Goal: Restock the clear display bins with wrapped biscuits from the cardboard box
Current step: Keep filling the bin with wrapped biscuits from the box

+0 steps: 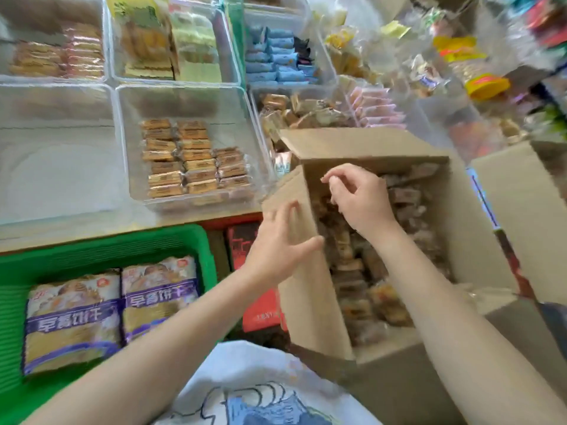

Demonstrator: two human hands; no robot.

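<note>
An open cardboard box stands at the right, filled with wrapped biscuits. My left hand lies with fingers spread against the box's left flap. Over the biscuits at the box's far end hovers my right hand, its fingers loosely curled and nothing visible in them. Left of the box, a clear display bin holds rows of brown wrapped biscuits in its near right part. The clear bin further left looks bare inside.
More clear bins of wrapped snacks fill the back rows and the area behind the box. A green basket with two purple biscuit packs sits at the lower left. A red and black pack lies between basket and box.
</note>
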